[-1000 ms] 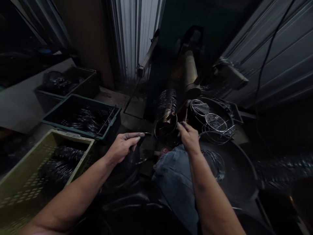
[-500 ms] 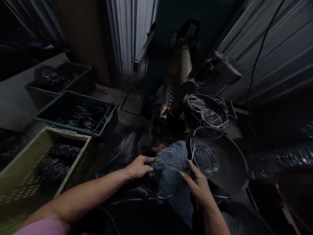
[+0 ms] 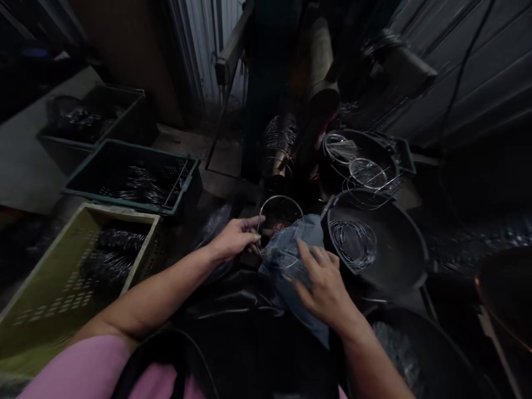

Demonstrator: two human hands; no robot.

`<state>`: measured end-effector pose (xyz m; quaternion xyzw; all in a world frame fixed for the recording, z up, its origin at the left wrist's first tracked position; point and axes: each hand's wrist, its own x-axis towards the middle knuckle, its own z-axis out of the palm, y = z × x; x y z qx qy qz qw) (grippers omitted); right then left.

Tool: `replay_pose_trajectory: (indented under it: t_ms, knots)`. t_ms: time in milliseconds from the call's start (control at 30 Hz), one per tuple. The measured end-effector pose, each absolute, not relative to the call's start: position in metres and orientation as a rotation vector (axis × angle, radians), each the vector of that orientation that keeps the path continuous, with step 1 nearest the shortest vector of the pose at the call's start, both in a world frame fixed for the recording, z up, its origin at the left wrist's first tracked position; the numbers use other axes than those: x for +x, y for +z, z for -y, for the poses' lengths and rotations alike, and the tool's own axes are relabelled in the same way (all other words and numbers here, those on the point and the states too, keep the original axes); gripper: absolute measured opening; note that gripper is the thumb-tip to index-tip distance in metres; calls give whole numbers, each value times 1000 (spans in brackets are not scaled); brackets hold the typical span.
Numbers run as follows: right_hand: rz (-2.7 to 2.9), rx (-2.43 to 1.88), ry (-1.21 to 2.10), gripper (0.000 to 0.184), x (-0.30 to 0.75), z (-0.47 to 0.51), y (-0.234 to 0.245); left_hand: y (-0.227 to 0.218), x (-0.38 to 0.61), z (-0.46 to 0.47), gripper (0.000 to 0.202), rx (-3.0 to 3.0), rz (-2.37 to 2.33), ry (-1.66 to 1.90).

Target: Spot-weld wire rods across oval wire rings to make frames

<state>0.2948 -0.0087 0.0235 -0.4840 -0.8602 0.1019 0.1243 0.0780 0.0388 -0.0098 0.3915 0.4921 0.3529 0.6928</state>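
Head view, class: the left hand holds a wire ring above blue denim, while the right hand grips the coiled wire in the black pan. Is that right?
No: the right hand lies open on the blue denim, apart from the coiled wire in the black pan, as the head view shows. The left hand does hold the wire ring above the denim.

A pink short-sleeved top (image 3: 78, 366) is worn, a glossy black apron (image 3: 236, 310) covers the lap, and the forearms (image 3: 158, 299) are left bare.
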Motion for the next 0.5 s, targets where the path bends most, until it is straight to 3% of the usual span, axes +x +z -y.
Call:
replay_pose_trajectory:
  t_ms: [200, 500]
  knots:
    - [2759, -1235, 324, 45, 237, -13, 30, 17, 62, -47, 57, 734, -1053, 935]
    - [2718, -1319, 533, 47, 230, -30, 36, 25, 60, -56, 53, 699, -1007, 947]
